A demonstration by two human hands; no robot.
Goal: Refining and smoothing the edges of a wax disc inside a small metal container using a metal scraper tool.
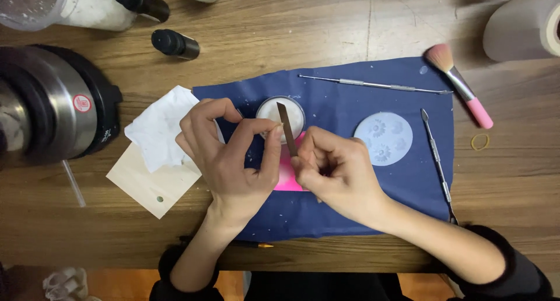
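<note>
We see the right hand pinching the lower end of a thin flat blade, a narrow brownish strip that stands nearly upright over the work. The left hand meets it higher up, thumb and forefinger closed narrowly at the blade's edge, as if to steady or wipe it; whether they hold a crumb of material there we cannot tell. Both hands hover over a small round jar of white stuff and a pink piece, kept directly below, probably so that whatever falls lands on them. All this sits on a dark blue cloth spread on the wooden desk, likely to catch the white specks scattered over it.

To the right on the cloth lie a pale round mould with flower shapes and two slim metal tools, near at hand. A pink-handled brush lies at the cloth's corner.

The pink piece is mostly covered by the hands, so its shape is unclear. At the left, a steel pot is cut off by the frame, as is a tape roll at top right.
</note>
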